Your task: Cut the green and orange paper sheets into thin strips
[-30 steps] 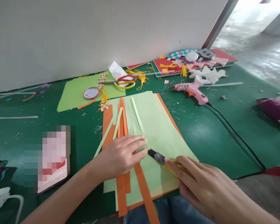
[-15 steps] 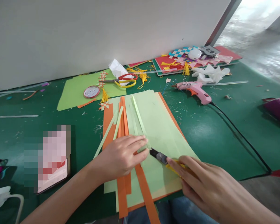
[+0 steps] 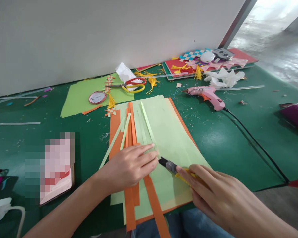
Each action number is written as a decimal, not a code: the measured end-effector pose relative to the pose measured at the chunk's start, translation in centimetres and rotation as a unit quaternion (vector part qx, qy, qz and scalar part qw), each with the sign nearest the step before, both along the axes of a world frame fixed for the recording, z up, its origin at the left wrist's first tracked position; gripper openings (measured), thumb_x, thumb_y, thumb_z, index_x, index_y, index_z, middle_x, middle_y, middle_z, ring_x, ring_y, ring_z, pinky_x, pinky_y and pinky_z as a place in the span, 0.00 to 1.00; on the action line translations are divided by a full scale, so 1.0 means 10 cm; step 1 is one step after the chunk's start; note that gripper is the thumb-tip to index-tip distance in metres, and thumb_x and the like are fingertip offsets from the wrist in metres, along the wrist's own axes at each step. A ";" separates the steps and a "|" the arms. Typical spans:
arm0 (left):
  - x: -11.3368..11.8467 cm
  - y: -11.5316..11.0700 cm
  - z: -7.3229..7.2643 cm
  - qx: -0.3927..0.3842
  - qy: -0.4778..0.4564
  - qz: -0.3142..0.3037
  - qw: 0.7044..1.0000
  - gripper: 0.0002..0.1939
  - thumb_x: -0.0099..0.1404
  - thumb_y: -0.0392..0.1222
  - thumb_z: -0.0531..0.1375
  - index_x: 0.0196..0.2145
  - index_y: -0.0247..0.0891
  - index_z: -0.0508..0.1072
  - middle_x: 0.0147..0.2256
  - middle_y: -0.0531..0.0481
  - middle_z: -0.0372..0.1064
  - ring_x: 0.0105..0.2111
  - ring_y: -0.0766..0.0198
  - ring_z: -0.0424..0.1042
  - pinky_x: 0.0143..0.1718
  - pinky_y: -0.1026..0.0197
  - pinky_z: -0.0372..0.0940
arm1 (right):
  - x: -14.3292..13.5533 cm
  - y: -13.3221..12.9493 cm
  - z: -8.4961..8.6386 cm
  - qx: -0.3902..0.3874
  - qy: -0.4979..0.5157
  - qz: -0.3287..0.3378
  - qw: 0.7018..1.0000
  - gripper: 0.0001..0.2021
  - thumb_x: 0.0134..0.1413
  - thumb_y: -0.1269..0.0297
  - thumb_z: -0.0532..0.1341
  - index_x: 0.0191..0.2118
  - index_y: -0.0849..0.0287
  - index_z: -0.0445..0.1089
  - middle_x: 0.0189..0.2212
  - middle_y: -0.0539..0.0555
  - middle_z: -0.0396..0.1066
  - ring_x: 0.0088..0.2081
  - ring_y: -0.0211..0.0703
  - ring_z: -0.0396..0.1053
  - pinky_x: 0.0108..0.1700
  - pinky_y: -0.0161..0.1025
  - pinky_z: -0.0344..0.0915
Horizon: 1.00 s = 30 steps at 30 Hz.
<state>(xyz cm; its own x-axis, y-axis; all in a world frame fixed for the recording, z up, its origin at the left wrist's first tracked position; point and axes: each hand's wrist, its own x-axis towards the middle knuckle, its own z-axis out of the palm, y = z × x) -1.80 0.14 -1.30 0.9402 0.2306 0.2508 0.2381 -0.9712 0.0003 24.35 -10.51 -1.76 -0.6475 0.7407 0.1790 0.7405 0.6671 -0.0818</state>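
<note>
Right hand (image 3: pixel 210 190) has a yellow cutter (image 3: pixel 172 167) gripped, front end just beside the left hand (image 3: pixel 132 165), which lies open, fingers stretched out, over some orange strips (image 3: pixel 155 201). Pale green paper (image 3: pixel 173 132) sits underneath on the desk (image 3: pixel 89 138), glue gun (image 3: pixel 211 96) beyond.

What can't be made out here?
Head view:
Yellow-and-black utility knife: rear handle hidden by the right hand.
Flat orange paper strips: middles covered by the left hand.
Shiny purple object: cut off by the right edge.
Pink rectangular device: upper face masked by pixelation.
</note>
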 end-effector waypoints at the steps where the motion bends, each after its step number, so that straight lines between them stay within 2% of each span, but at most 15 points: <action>1: 0.00 0.00 0.01 0.002 -0.001 -0.003 1.000 0.15 0.68 0.26 0.50 0.45 0.31 0.74 0.48 0.45 0.74 0.54 0.49 0.69 0.49 0.48 0.72 | 0.00 0.00 0.00 0.001 -0.001 0.001 1.000 0.19 0.62 0.74 0.48 0.56 0.71 0.63 0.34 0.56 0.67 0.29 0.40 0.67 0.27 0.40 0.68; 7: 0.03 0.01 -0.02 -0.011 -0.009 -0.013 1.000 0.13 0.69 0.28 0.52 0.47 0.31 0.73 0.47 0.44 0.74 0.55 0.53 0.68 0.61 0.47 0.61 | 0.01 -0.03 -0.01 0.003 -0.003 0.004 1.000 0.19 0.62 0.74 0.48 0.55 0.69 0.64 0.34 0.57 0.67 0.30 0.41 0.68 0.28 0.40 0.68; 11: 0.03 0.00 -0.04 -0.026 -0.017 -0.008 0.999 0.14 0.68 0.27 0.51 0.47 0.31 0.73 0.47 0.43 0.75 0.56 0.55 0.68 0.59 0.49 0.64 | 0.02 -0.05 -0.02 -0.013 0.004 -0.003 1.000 0.19 0.63 0.73 0.47 0.55 0.67 0.64 0.35 0.57 0.67 0.31 0.41 0.68 0.29 0.40 0.68; 19: 0.03 0.01 -0.04 -0.041 -0.022 -0.009 0.999 0.14 0.69 0.28 0.50 0.46 0.30 0.73 0.47 0.44 0.75 0.55 0.52 0.68 0.57 0.48 0.65 | 0.00 -0.04 -0.04 -0.020 0.005 -0.005 1.000 0.18 0.63 0.73 0.49 0.56 0.70 0.62 0.37 0.58 0.67 0.32 0.41 0.68 0.29 0.40 0.69; 30: 0.04 0.01 -0.03 -0.038 -0.029 -0.009 0.999 0.16 0.68 0.25 0.49 0.46 0.29 0.73 0.47 0.43 0.75 0.55 0.52 0.69 0.56 0.49 0.67 | -0.01 -0.05 -0.04 -0.034 0.020 -0.019 0.999 0.19 0.63 0.73 0.48 0.57 0.68 0.62 0.37 0.57 0.68 0.33 0.42 0.69 0.28 0.40 0.70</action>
